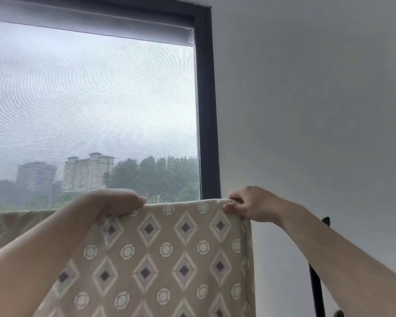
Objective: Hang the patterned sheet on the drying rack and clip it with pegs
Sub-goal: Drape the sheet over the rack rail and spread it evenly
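The patterned sheet [167, 250], beige with diamonds and rings, hangs down in front of me with its top edge level at about window-sill height. My left hand [114, 201] grips that top edge left of the middle, fingers curled over it. My right hand [249, 203] pinches the sheet's top right corner. The rail under the fold is hidden by the cloth. A black rack post [316, 282] rises to the right of the sheet, partly behind my right forearm. No pegs are in view.
A large window [89, 110] with a mesh screen and a dark frame [207, 110] fills the left behind the sheet. A plain white wall [318, 99] takes up the right.
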`<state>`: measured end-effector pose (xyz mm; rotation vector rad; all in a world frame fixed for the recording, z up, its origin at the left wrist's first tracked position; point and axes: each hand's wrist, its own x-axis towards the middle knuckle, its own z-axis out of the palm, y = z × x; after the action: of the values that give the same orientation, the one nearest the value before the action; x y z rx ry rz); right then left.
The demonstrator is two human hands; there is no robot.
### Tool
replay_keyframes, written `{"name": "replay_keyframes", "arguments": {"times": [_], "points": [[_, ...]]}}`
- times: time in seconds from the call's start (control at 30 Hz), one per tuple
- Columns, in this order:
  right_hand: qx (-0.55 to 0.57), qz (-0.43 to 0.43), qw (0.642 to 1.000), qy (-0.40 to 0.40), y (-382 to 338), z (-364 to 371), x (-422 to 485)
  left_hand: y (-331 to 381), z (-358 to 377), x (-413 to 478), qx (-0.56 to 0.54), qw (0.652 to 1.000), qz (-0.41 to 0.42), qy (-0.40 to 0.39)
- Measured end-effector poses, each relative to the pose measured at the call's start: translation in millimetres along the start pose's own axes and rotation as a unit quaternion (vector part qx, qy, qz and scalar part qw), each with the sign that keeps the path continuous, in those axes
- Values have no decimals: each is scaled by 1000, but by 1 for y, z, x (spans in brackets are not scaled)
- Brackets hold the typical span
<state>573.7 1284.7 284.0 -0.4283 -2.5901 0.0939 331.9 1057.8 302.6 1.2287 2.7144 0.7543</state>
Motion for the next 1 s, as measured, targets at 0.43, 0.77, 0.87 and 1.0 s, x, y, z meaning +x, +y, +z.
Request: {"name": "replay_keyframes", "arguments": {"times": [0.43, 0.77, 0.87, 1.0], "points": [[-142, -4, 987, 78, 20, 30, 20, 5, 43, 3, 300, 908, 95, 275], [-86, 4, 996, 10, 10, 12, 17, 12, 42, 2, 217, 940, 121, 234], [-27, -2, 1000, -2, 9, 10, 18, 34, 53, 3, 201, 937, 176, 225], [86, -53, 978, 185, 16, 39, 1, 52, 66, 13, 212, 938, 148, 231]]}}
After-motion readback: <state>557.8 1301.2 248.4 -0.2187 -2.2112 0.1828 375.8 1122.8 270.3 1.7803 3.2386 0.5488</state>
